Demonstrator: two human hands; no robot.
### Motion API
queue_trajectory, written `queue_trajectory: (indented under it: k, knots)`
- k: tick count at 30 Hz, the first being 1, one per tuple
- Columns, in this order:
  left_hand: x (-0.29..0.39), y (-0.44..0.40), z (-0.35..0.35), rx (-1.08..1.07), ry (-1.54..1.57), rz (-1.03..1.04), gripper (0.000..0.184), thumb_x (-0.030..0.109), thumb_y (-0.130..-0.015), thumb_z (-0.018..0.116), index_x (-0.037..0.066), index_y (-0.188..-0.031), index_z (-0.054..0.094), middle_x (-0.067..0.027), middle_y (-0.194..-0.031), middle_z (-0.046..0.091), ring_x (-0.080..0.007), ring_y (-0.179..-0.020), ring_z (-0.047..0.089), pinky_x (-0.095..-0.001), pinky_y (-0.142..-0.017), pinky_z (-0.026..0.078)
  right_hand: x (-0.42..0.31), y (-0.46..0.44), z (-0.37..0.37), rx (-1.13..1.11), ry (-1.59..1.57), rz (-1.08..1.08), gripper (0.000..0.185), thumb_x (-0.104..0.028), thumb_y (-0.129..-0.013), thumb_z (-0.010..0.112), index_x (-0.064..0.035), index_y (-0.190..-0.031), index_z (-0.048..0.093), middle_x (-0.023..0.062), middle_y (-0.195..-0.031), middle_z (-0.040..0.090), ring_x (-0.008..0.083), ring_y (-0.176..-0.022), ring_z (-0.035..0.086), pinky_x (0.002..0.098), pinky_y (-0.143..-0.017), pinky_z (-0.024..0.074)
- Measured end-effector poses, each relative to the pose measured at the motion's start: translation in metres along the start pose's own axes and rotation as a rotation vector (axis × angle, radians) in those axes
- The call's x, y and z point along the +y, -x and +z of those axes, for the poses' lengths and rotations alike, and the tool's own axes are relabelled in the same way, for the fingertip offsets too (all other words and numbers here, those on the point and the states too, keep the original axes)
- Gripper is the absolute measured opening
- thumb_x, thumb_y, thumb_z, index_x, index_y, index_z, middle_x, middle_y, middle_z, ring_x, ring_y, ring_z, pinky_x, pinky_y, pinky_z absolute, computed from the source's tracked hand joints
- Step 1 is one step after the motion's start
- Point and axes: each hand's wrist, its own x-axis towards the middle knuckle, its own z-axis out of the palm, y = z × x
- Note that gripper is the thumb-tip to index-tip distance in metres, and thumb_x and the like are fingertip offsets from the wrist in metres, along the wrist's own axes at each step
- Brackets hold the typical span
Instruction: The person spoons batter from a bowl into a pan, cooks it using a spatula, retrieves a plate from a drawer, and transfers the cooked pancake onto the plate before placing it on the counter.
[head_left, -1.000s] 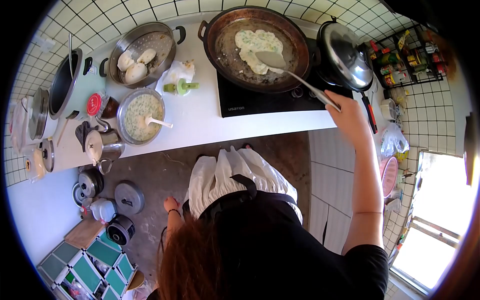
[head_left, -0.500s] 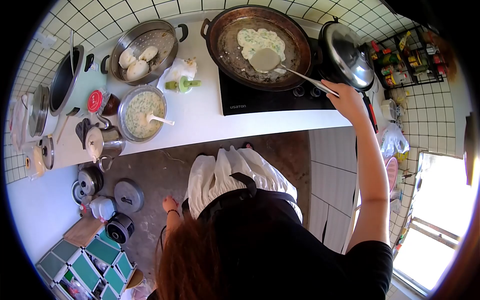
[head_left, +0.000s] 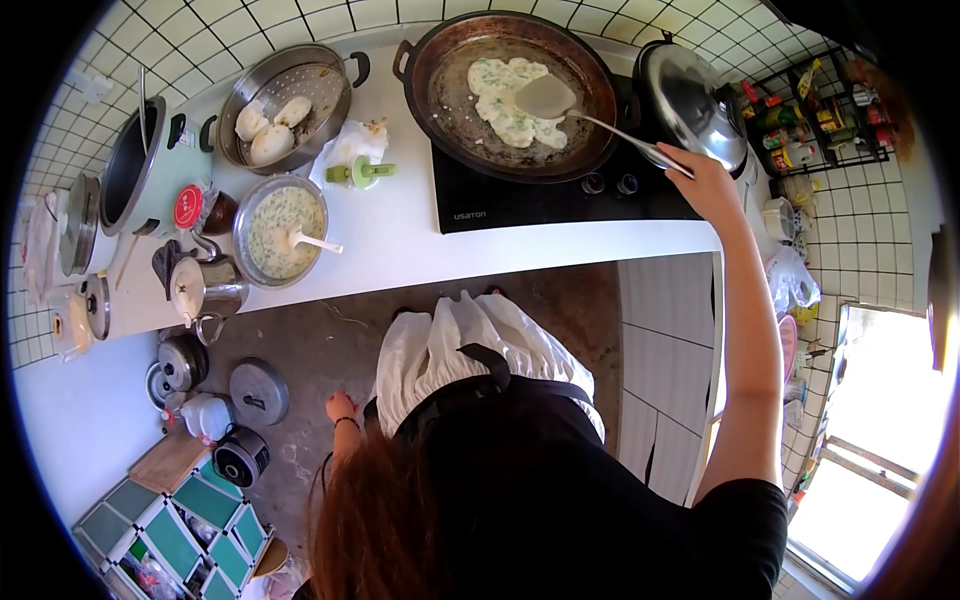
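Observation:
My right hand [head_left: 705,186] is closed round the handle of a metal spatula [head_left: 546,97]. The spatula's blade rests over the right part of a pale batter pancake with green bits [head_left: 505,120], inside a wide brown pan [head_left: 450,135]. Under the pan is a black cooktop [head_left: 500,205]. My left hand [head_left: 341,406] hangs low beside my body, away from the counter; its fingers look curled, but what they hold, if anything, is too small to tell. A bowl of green-flecked batter [head_left: 280,232] with a white spoon [head_left: 315,242] stands left of the cooktop.
A steamer pot [head_left: 325,125] holds several pale pieces. Near it are a green-handled tool [head_left: 362,172], a kettle [head_left: 222,285] and a large pot [head_left: 175,175]. A domed lid [head_left: 693,105] sits right of the pan. Pots and lids lie on the floor at left.
The spatula blade moved down across the pancake, then back up and right. The pancake's shape has changed, with a notch in its upper right side. My left hand has barely moved.

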Motion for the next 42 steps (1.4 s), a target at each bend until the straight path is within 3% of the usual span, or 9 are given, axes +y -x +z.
queue_trajectory:
  k: [4,7,10,19,22,25,28,37,42]
  knots:
    - [0.001,0.004,0.003,-0.005,-0.006,-0.012,0.013,0.019,-0.08,0.052,0.006,-0.081,0.053,-0.0038,-0.063,0.049,-0.016,-0.049,0.046,-0.0318,-0.042,0.042,-0.002,-0.006,0.009,-0.047,0.024,-0.031,0.038,-0.02,-0.082,0.059,-0.0274,-0.119,0.058,0.0097,-0.103,0.064,0.0307,-0.093,0.059,0.037,-0.08,0.0468]
    - [0.0,0.01,0.006,0.021,0.06,0.035,0.014,0.018,-0.077,0.051,0.007,-0.068,0.051,-0.0034,-0.052,0.045,-0.0153,-0.039,0.043,-0.0293,-0.034,0.036,0.001,-0.004,0.007,-0.064,0.068,-0.025,0.039,-0.019,-0.081,0.059,-0.0277,-0.119,0.058,0.0095,-0.102,0.064,0.0305,-0.093,0.059,0.037,-0.08,0.0465]
    - [-0.006,0.009,0.0,-0.023,0.034,-0.01,0.015,0.021,-0.081,0.053,0.006,-0.08,0.052,-0.0036,-0.06,0.048,-0.0155,-0.047,0.045,-0.0319,-0.041,0.041,0.013,0.003,-0.002,-0.046,0.08,-0.021,0.04,-0.017,-0.081,0.06,-0.028,-0.119,0.057,0.0091,-0.102,0.064,0.0299,-0.093,0.059,0.0368,-0.08,0.0464]
    - [-0.015,0.013,-0.001,0.022,-0.011,-0.033,0.014,0.018,-0.08,0.051,0.007,-0.086,0.054,-0.0026,-0.063,0.049,-0.0142,-0.052,0.046,-0.0309,-0.043,0.041,0.031,-0.003,-0.023,-0.04,-0.03,0.107,0.038,-0.015,-0.08,0.061,-0.025,-0.117,0.06,0.0112,-0.099,0.065,0.0297,-0.088,0.06,0.0334,-0.077,0.0461]
    - [-0.011,0.013,-0.001,0.019,-0.04,-0.048,0.013,0.018,-0.08,0.051,0.007,-0.086,0.054,-0.0025,-0.064,0.049,-0.0139,-0.053,0.046,-0.0309,-0.043,0.04,0.036,-0.023,-0.009,-0.001,-0.04,-0.081,0.038,-0.017,-0.08,0.061,-0.0246,-0.117,0.059,0.0126,-0.098,0.064,0.0304,-0.086,0.06,0.0337,-0.077,0.0458]
    - [-0.004,0.018,0.001,0.011,0.016,-0.058,0.012,0.017,-0.08,0.051,0.007,-0.086,0.054,-0.002,-0.062,0.048,-0.014,-0.052,0.046,-0.0302,-0.042,0.04,0.016,-0.032,-0.01,-0.112,-0.024,-0.035,0.038,-0.018,-0.08,0.061,-0.0242,-0.118,0.059,0.014,-0.097,0.064,0.031,-0.086,0.06,0.0341,-0.077,0.0457]
    - [0.0,0.026,0.005,0.061,0.102,0.02,0.013,0.014,-0.076,0.05,0.007,-0.066,0.049,-0.0036,-0.05,0.044,-0.0157,-0.038,0.043,-0.0296,-0.033,0.035,0.026,-0.043,0.002,-0.117,-0.013,-0.079,0.039,-0.017,-0.08,0.06,-0.0242,-0.118,0.059,0.0146,-0.097,0.064,0.0312,-0.087,0.06,0.0341,-0.077,0.0455]
    - [-0.016,0.022,-0.004,0.039,-0.001,-0.004,0.012,0.018,-0.081,0.05,0.007,-0.078,0.052,-0.0027,-0.058,0.048,-0.0152,-0.046,0.044,-0.0312,-0.038,0.039,0.061,-0.024,-0.016,-0.09,-0.067,-0.155,0.038,-0.013,-0.077,0.062,-0.0153,-0.116,0.06,0.0159,-0.103,0.064,0.0299,-0.091,0.061,0.0327,-0.081,0.0452]
    - [-0.016,0.024,0.001,0.034,-0.017,-0.021,0.013,0.019,-0.08,0.049,0.006,-0.082,0.052,-0.0034,-0.059,0.048,-0.0158,-0.046,0.045,-0.032,-0.039,0.04,0.044,-0.031,-0.03,-0.071,-0.079,-0.041,0.036,-0.014,-0.079,0.061,-0.0128,-0.114,0.061,0.0161,-0.102,0.064,0.0307,-0.092,0.061,0.0323,-0.081,0.0452]
